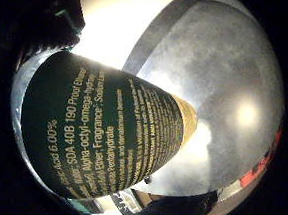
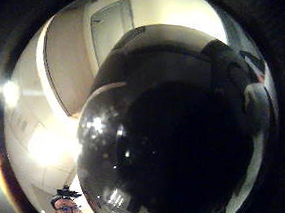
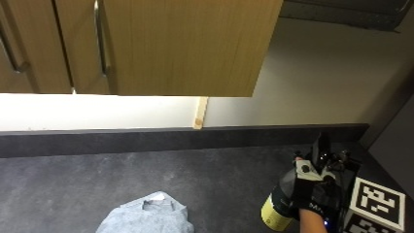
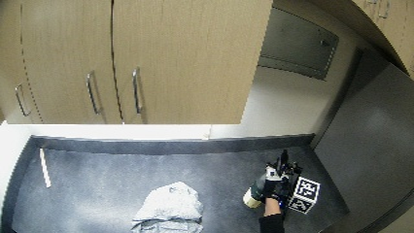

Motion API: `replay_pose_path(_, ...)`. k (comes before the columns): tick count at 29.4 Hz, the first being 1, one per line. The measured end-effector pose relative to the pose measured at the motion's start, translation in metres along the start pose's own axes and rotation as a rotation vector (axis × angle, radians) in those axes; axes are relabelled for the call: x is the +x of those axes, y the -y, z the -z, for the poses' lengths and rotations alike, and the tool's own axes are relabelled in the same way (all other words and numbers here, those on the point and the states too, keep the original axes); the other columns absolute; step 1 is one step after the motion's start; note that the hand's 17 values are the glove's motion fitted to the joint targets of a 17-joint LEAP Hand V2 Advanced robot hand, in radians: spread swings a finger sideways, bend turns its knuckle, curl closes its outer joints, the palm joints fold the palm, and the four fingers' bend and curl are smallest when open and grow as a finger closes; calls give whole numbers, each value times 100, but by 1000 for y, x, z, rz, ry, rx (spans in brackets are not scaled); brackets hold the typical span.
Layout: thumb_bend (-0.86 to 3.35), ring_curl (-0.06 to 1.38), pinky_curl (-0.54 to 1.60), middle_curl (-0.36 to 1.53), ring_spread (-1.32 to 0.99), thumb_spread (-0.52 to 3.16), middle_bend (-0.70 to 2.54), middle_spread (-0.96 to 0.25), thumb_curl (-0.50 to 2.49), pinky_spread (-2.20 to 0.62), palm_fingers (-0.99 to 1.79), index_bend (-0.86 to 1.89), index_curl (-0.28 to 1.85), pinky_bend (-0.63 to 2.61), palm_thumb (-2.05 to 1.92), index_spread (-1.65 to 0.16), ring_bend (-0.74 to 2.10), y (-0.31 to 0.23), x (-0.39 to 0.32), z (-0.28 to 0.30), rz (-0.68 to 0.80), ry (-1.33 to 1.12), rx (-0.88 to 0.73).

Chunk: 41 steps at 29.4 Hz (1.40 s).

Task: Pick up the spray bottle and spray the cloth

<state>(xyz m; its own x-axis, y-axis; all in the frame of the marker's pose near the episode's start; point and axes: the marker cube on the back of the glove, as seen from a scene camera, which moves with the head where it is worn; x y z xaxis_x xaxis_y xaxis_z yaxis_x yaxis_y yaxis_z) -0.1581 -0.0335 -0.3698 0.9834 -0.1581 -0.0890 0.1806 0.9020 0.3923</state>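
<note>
A dark grey countertop (image 3: 129,174) runs under wooden wall cabinets (image 3: 162,43). The gloved right hand (image 3: 314,191) has its fingers wrapped round the spray bottle (image 3: 278,208), which seems lifted, well to the right of the crumpled grey cloth (image 3: 152,216). Pickup looks done; spraying remains. The nozzle is hard to make out.

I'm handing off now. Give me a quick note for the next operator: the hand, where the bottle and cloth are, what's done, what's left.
Right hand: grips the spray bottle round its body, at the right end of the dark counter.
Cloth: crumpled on the counter, to the left of the bottle, apart from it.
Done: bottle is in hand; whether it has left the counter is unclear.
Left: bring the bottle toward the cloth, aim the nozzle at it and spray.
</note>
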Motion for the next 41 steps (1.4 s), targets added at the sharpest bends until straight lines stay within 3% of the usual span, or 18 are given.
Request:
replay_pose_path(8, -2, 41, 25, 50, 0, 79, 33, 1, 67, 10, 105, 44, 52, 16, 113, -9, 25, -22, -27, 8, 35, -23, -67)
replay_pose_path(22, -2, 44, 28, 52, -3, 72, 30, 0, 69, 8, 109, 40, 54, 18, 113, -8, 23, -68, -32, -69, 146, -67, -365)
replay_pose_path(32, -2, 45, 31, 53, -4, 69, 28, 0, 69, 6, 111, 39, 56, 19, 113, -8, 22, -90, -36, -98, 111, -104, -487)
replay_pose_path(36, -2, 46, 32, 53, -4, 68, 28, 0, 70, 5, 112, 38, 56, 19, 113, -9, 22, -91, -32, -108, 38, -125, -535)
replay_pose_path(41, -2, 47, 33, 54, -5, 66, 28, -1, 70, 5, 113, 38, 57, 20, 113, -9, 22, -92, -16, -128, -190, -171, -648)
